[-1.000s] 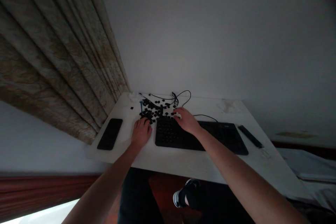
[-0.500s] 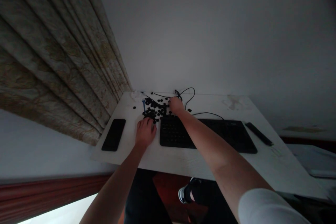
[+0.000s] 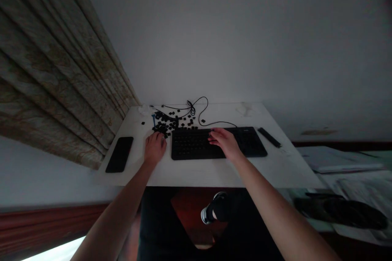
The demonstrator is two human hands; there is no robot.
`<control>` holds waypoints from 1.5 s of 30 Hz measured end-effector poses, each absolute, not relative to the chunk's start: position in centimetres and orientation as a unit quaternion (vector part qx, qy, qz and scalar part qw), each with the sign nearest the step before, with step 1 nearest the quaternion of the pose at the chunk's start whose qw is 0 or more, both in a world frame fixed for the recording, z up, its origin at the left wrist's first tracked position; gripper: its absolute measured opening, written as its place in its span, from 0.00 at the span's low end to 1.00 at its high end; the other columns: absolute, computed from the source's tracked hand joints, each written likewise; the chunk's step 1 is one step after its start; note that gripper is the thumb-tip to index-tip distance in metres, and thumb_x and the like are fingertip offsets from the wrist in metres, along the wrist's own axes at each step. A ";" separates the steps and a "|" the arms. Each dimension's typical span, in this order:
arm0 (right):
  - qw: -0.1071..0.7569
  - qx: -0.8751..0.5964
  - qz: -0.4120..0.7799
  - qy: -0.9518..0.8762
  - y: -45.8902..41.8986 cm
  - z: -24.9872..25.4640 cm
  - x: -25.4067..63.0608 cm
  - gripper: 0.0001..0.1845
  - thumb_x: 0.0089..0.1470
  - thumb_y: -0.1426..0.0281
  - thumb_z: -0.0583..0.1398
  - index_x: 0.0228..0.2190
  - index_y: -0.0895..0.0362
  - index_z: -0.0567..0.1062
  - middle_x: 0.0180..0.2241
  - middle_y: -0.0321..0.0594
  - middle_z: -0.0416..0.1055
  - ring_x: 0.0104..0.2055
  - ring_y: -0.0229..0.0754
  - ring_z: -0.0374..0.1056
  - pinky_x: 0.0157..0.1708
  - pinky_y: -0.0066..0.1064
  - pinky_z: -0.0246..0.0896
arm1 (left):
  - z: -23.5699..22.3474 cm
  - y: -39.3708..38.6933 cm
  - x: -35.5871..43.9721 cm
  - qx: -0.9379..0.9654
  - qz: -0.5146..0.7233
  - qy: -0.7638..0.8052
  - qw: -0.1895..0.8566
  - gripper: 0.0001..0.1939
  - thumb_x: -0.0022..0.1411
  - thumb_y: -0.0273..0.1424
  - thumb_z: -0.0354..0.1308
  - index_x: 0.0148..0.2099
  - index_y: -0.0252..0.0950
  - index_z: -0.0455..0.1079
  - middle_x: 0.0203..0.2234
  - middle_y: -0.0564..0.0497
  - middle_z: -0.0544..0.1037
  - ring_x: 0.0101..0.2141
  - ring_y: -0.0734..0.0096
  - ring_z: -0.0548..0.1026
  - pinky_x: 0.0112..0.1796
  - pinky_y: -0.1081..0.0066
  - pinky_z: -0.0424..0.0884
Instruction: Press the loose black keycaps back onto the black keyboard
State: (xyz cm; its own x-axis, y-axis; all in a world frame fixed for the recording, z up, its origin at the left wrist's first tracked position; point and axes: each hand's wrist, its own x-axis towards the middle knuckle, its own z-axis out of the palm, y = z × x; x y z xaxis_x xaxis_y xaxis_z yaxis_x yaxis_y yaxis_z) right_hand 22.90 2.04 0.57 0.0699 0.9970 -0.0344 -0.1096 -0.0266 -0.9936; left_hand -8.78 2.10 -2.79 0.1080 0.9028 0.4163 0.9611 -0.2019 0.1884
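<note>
A black keyboard (image 3: 196,153) lies on the white table. Over its middle is my right hand (image 3: 226,142), thumb and fingers pinched on what looks like a small black keycap, mostly hidden by the fingertips. To the left of the keyboard my left hand (image 3: 154,147) rests on the tabletop with its fingers loosely spread, the fingertips at the near edge of a pile of loose black keycaps (image 3: 165,121). A thin blue tool (image 3: 154,120) lies at the left side of that pile.
A black phone (image 3: 120,154) lies at the table's left end. Right of the keyboard is a narrow black strip (image 3: 269,137). A black cable (image 3: 206,111) loops behind it, near the wall. A curtain (image 3: 76,61) hangs at the left.
My right hand has come back from the keycap pile to the keyboard's middle. My left hand stays beside the pile. The whole view has shifted a little to the right.
</note>
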 end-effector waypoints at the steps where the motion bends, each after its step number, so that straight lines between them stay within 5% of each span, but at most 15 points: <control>1: 0.546 -0.534 0.449 -0.465 0.9 0.0 24.7 0.25 0.45 0.50 0.68 0.38 0.56 0.76 0.33 0.42 0.76 0.31 0.44 0.73 0.31 0.38 0.72 | -2.7 2.0 -8.7 -0.742 -0.226 -0.628 0.069 0.14 0.66 0.30 0.50 0.51 0.36 0.71 0.49 0.39 0.75 0.50 0.51 0.72 0.53 0.52 0.67; 6: 0.523 -0.660 0.139 -0.522 -3.8 -3.1 32.8 0.26 0.51 0.47 0.63 0.35 0.57 0.75 0.31 0.44 0.75 0.31 0.45 0.69 0.34 0.40 0.67 | -2.4 1.6 -8.4 -0.742 -0.229 -0.625 0.077 0.14 0.65 0.29 0.50 0.50 0.36 0.71 0.48 0.39 0.75 0.50 0.51 0.72 0.53 0.52 0.66; 13: 0.523 -0.665 0.067 -0.529 -6.8 -4.5 34.7 0.20 0.56 0.51 0.60 0.35 0.56 0.75 0.28 0.40 0.71 0.27 0.41 0.65 0.30 0.35 0.64 | -1.9 1.3 -8.3 -0.739 -0.252 -0.621 0.068 0.13 0.62 0.27 0.51 0.48 0.34 0.72 0.50 0.37 0.73 0.53 0.47 0.70 0.55 0.48 0.64; 20: 0.554 -0.653 0.165 -0.490 -7.0 -4.3 34.0 0.21 0.54 0.50 0.61 0.36 0.55 0.74 0.34 0.44 0.77 0.32 0.44 0.72 0.33 0.35 0.67 | -0.9 -1.6 -1.6 -0.711 -0.383 -0.589 0.029 0.10 0.64 0.27 0.52 0.45 0.38 0.72 0.50 0.42 0.70 0.54 0.54 0.69 0.56 0.52 0.65; 28: 0.643 -0.578 0.335 -0.375 -8.5 -2.6 32.3 0.24 0.49 0.51 0.66 0.39 0.53 0.67 0.36 0.40 0.76 0.27 0.38 0.70 0.25 0.30 0.64 | 0.7 -6.4 10.6 -0.717 -0.472 -0.460 -0.228 0.08 0.65 0.27 0.54 0.45 0.40 0.72 0.45 0.44 0.72 0.48 0.59 0.72 0.51 0.56 0.70; 34: 0.642 -0.529 0.447 -0.330 -11.0 0.6 29.7 0.26 0.47 0.54 0.69 0.41 0.52 0.67 0.38 0.40 0.78 0.26 0.38 0.70 0.25 0.31 0.66 | 1.4 -7.5 14.8 -0.648 -0.459 -0.391 -0.465 0.15 0.67 0.30 0.55 0.55 0.42 0.70 0.44 0.45 0.75 0.42 0.66 0.75 0.42 0.65 0.73; 45: 0.600 -0.537 0.488 -0.337 -13.4 2.5 28.8 0.23 0.45 0.54 0.70 0.37 0.54 0.74 0.26 0.35 0.75 0.24 0.37 0.68 0.24 0.30 0.65 | 0.7 -8.1 15.3 -0.650 -0.432 -0.366 -0.507 0.12 0.68 0.35 0.57 0.50 0.42 0.77 0.39 0.46 0.76 0.39 0.66 0.75 0.40 0.66 0.72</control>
State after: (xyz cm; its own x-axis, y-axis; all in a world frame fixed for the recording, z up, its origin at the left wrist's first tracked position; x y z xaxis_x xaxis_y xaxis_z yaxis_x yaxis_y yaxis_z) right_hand 28.76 -13.35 2.55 0.2975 0.9472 -0.1198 -0.2244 -0.0526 -0.9731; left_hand 15.27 -8.07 0.73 0.3582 0.9140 0.1906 0.0370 -0.2178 0.9753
